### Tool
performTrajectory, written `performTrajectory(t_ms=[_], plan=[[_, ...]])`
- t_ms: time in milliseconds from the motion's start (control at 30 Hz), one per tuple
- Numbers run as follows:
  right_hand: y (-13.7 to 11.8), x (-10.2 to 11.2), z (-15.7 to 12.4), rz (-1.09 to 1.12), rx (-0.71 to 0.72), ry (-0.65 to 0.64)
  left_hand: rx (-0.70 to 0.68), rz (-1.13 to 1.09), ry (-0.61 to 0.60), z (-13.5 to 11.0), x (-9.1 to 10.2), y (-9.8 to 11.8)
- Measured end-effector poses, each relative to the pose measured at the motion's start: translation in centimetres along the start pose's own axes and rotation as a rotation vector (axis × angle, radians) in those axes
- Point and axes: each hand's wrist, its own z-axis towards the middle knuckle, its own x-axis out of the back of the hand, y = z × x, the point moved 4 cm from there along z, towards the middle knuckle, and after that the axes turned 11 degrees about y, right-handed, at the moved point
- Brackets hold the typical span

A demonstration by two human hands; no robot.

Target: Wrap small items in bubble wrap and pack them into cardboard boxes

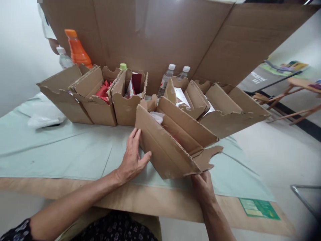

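Observation:
A tilted cardboard box (168, 144) with an open top stands in front of me, angled across the row of other boxes. Inside it I can see a clear plastic wrapping (157, 117) and a bit of something red. My left hand (132, 157) rests against the box's left side, its fingers stretched out and the thumb apart. At the near right corner, my right hand (204, 187) grips the box from below; part of its fingers is hidden behind the cardboard.
Several open cardboard boxes (100, 110) line the back, some holding red packets (104, 92). Behind them stand an orange bottle (79, 50), clear bottles (167, 78) and a tall cardboard panel (155, 36). A plastic bag (46, 113) lies left on the green cloth (75, 150). A person's arm shows behind.

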Motion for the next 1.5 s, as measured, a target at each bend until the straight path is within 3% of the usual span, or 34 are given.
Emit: performTrajectory(t_ms=[100, 200, 333, 567, 667, 833, 1100, 1200, 1400, 1500], plan=[[-0.7, -0.3, -0.6, 0.062, -0.091, -0.001, -0.003, -0.074, -0.072, 0.6, -1.3, 0.1], [-1.3, -0.4, -0.8, 0.016, -0.075, 0.040, -0.003, -0.122, -0.068, 0.3, -1.7, -0.1], [-1.5, -0.5, -1.2, -0.154, -0.012, 0.031, 0.000, -0.176, -0.103, 0.6, -1.3, -0.7], [-2.7, -1.8, -1.0, -0.468, 0.051, -0.039, 0.040, -0.257, -0.147, 3.2, -0.2, -1.8], [-4.5, -3.2, -0.1, -0.552, 0.143, -0.027, 0.091, -0.243, -0.093, 4.0, 0.4, -2.1], [-6.8, -5.8, 1.7, -0.609, 0.281, 0.009, 0.338, -0.267, -0.039, 4.9, 1.3, -2.6], [-6.4, -10.0, 8.4, -0.890, 0.218, -0.024, 0.539, -0.338, 0.035, 4.1, 1.2, -2.4], [-6.4, -10.7, 9.8, -0.871, 0.220, -0.009, 0.585, -0.316, -0.010, 3.7, 0.8, -2.5], [-6.7, -12.8, 7.7, -0.634, 0.340, -0.221, 0.592, -0.314, -0.037, 3.4, 0.4, -2.9], [-6.3, -13.6, 8.2, -0.538, 0.354, -0.243, 0.589, -0.319, -0.049, 3.0, 0.0, -3.1]])
